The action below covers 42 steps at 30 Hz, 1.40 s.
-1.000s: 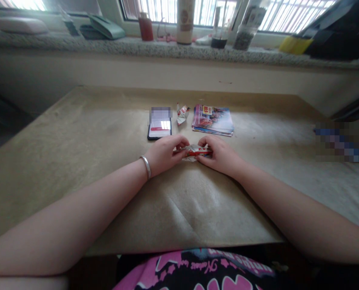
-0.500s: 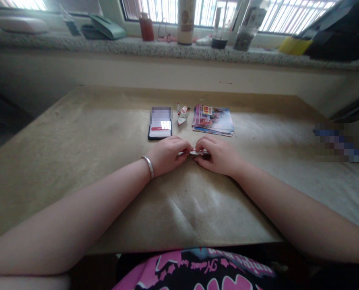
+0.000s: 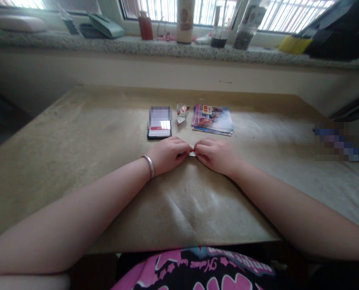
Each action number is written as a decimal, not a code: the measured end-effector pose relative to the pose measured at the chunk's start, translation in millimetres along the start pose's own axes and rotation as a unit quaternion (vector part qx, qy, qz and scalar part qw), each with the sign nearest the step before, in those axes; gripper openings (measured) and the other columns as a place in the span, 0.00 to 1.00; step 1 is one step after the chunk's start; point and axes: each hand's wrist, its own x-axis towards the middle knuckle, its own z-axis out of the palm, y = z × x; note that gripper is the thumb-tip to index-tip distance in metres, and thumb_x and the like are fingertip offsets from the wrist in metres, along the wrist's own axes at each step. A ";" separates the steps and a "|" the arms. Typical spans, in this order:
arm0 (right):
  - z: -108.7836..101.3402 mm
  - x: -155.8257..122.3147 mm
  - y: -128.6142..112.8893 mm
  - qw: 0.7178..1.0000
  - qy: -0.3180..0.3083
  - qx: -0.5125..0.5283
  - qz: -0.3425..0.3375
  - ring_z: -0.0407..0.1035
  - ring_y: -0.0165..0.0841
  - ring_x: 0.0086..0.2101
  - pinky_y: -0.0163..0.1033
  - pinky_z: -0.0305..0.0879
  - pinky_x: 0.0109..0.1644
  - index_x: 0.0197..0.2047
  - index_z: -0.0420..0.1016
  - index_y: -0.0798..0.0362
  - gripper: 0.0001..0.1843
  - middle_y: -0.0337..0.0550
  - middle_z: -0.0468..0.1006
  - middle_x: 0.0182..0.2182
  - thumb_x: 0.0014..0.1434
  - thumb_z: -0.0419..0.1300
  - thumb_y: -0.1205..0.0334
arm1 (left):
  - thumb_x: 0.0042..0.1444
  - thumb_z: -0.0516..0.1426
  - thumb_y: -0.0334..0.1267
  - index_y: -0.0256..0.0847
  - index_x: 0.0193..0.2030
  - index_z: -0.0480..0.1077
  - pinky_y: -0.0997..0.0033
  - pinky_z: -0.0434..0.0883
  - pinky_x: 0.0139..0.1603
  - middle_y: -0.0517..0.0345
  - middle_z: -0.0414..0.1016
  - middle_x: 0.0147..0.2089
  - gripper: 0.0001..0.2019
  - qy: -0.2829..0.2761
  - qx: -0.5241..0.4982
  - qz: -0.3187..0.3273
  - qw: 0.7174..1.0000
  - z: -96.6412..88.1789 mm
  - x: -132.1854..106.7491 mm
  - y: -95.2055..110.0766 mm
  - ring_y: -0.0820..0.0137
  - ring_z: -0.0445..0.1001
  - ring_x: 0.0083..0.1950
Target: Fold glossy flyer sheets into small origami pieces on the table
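Observation:
Between my two hands is a small piece of folded paper (image 3: 192, 153), whitish with a bit of red; my fingers cover most of it. My left hand (image 3: 170, 154), with a silver bangle at the wrist, pinches its left side. From the right, my right hand (image 3: 217, 155) grips the other side with thumb and fingers closed. Just beyond my hands lies a folded paper figure (image 3: 182, 114), white with red print and pointed ends. A phone (image 3: 159, 131) with a lit screen lies to its left, and a stack of colourful printed paper sheets (image 3: 214, 120) to its right.
The table (image 3: 77, 161) has a tan, slightly creased cover and ends at a wall. A stone windowsill (image 3: 155, 47) behind it holds a red bottle (image 3: 145, 26), a tall cream container (image 3: 184, 22) and a yellow item (image 3: 294, 44). A blurred-out object (image 3: 339, 141) lies at the right.
My right hand's fingers have closed in over the folded paper, so less of it shows on the right. My left hand stays nearly where it was.

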 end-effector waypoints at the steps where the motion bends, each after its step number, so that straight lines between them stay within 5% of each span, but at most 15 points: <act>1: -1.2 -0.8 0.2 1.000 -0.004 -0.002 -0.005 0.71 0.34 0.36 0.37 0.58 0.36 0.39 0.75 0.52 0.12 0.44 0.79 0.38 0.63 0.50 0.63 | 0.56 0.54 0.28 0.38 0.37 0.73 0.70 0.71 0.45 0.56 0.79 0.39 0.07 -0.005 0.001 0.006 1.000 -0.9 -0.4 0.3 0.69 0.75 0.41; 14: -16.8 -7.2 4.6 0.998 -0.044 0.024 -0.048 0.73 0.33 0.38 0.37 0.62 0.39 0.39 0.80 0.52 0.15 0.43 0.80 0.41 0.65 0.51 0.60 | 0.62 0.52 0.34 0.38 0.38 0.75 0.70 0.71 0.44 0.53 0.78 0.40 0.10 -0.036 0.077 0.059 0.995 -9.3 -4.4 4.2 0.69 0.74 0.41; 29: -26.6 -8.4 10.3 0.993 -0.106 -0.056 0.010 0.68 0.33 0.32 0.38 0.53 0.32 0.37 0.79 0.51 0.14 0.44 0.77 0.32 0.64 0.51 0.61 | 0.63 0.52 0.31 0.38 0.40 0.74 0.70 0.71 0.44 0.53 0.76 0.42 0.10 -0.052 0.127 0.042 0.990 -10.2 -5.0 8.2 0.69 0.72 0.42; 42: -13.4 -5.1 3.4 0.998 -0.051 -0.008 -0.025 0.68 0.35 0.37 0.37 0.58 0.38 0.42 0.77 0.52 0.14 0.45 0.77 0.38 0.64 0.51 0.58 | 0.62 0.52 0.32 0.37 0.37 0.74 0.70 0.69 0.42 0.53 0.75 0.39 0.09 -0.051 0.149 0.020 0.987 -5.4 -2.4 9.0 0.68 0.70 0.40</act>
